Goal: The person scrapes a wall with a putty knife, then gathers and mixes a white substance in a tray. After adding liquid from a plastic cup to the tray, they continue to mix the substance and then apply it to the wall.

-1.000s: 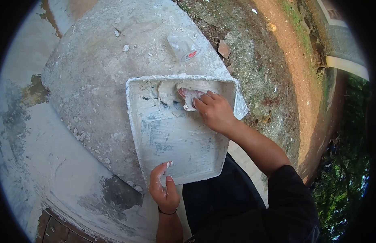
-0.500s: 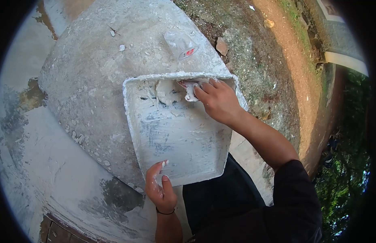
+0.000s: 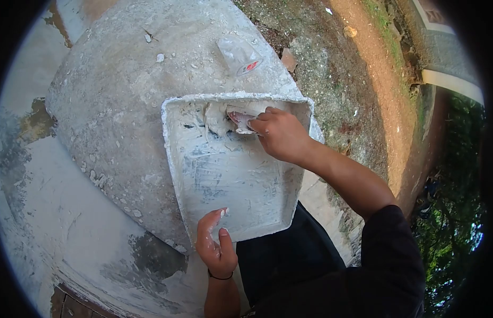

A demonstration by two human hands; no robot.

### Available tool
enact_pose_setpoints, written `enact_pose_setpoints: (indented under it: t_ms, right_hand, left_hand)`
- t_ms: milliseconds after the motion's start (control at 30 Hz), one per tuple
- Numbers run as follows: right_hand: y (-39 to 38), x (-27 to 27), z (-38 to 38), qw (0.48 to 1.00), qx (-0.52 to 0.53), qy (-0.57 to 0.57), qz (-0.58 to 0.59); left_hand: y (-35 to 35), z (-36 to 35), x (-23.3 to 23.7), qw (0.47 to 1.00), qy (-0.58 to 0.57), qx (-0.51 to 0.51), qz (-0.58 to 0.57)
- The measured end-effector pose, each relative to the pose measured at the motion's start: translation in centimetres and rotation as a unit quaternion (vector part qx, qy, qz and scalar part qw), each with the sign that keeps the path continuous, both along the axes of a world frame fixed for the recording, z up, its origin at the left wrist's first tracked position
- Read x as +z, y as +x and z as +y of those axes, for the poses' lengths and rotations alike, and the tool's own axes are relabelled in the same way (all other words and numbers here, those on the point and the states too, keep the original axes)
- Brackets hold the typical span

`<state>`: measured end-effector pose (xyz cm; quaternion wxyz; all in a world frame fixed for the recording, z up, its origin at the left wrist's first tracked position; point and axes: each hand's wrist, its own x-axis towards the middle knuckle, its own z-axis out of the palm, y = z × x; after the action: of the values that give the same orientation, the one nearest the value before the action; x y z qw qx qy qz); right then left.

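Observation:
A white, paste-smeared tray [image 3: 230, 183] lies at the centre, with a lump of white paste [image 3: 217, 117] near its far wall. My right hand [image 3: 281, 132] is closed on a small flat scraper [image 3: 240, 119], which touches the paste inside the tray. My left hand [image 3: 216, 244] is at the tray's near left corner, thumb and forefinger apart, white paste on the fingertips. Nothing shows between these fingers.
Under the tray is a large plaster-spattered grey surface [image 3: 114, 100]. A crumpled clear plastic cup [image 3: 240, 55] lies beyond the tray. Rough ground with a broken reddish piece [image 3: 289, 60] runs along the right. A smeared pale floor [image 3: 71, 206] is at the left.
My right hand has moved the scraper slightly left, toward the lump of paste. My left hand has shifted a little right beside the tray corner.

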<state>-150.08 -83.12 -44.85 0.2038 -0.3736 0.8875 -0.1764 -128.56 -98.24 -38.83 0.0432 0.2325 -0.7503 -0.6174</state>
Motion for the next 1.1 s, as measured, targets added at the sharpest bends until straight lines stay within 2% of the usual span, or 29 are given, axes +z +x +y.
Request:
enact_pose_setpoints:
  t_ms: [167,300,367,433,500,567,633,700,900,1000,1100]
  right_hand:
    - [1.2,0.7,0.5,0.998,0.043,-0.020,-0.044]
    - [2.7,1.0,1.3,0.999,0.022,-0.022,0.029]
    - [2.8,1.4,1.4,0.990,-0.017,-0.043,0.137]
    - [1.8,1.4,1.3,0.992,-0.031,-0.008,0.119]
    - [1.1,-0.1,1.5,0.986,-0.054,-0.008,0.158]
    - [1.9,-0.2,1.2,0.988,-0.049,0.008,0.147]
    - [3.1,-0.1,0.7,0.996,-0.022,0.004,0.086]
    - [4.5,0.0,0.5,0.995,-0.010,-0.029,0.094]
    - [5.7,3.0,0.7,0.997,-0.015,0.016,0.079]
    - [7.4,2.7,0.5,0.994,0.007,0.009,0.106]
    - [7.1,-0.3,0.3,0.995,-0.004,0.015,0.102]
  left_hand:
    - [0.4,-0.2,-0.2,1.000,-0.003,-0.003,0.001]
    - [0.8,-0.5,-0.3,1.000,-0.002,0.007,-0.012]
    - [0.9,-0.9,-0.2,1.000,-0.004,0.013,-0.018]
    - [0.8,-1.1,-0.1,0.999,-0.017,0.025,-0.024]
    - [1.0,-1.2,-0.1,0.999,-0.016,0.028,-0.024]
    - [1.1,-1.1,-0.3,0.999,-0.016,0.033,-0.021]
    - [1.2,-0.9,-0.5,1.000,-0.009,0.010,-0.001]
    - [1.1,-0.8,-0.4,1.000,-0.007,0.007,0.004]
    - [0.8,-1.1,0.4,1.000,-0.018,0.012,-0.006]
    - [0.4,-1.0,0.4,1.000,-0.017,0.006,-0.006]
    - [-1.0,-0.7,0.7,0.999,-0.019,-0.018,0.024]
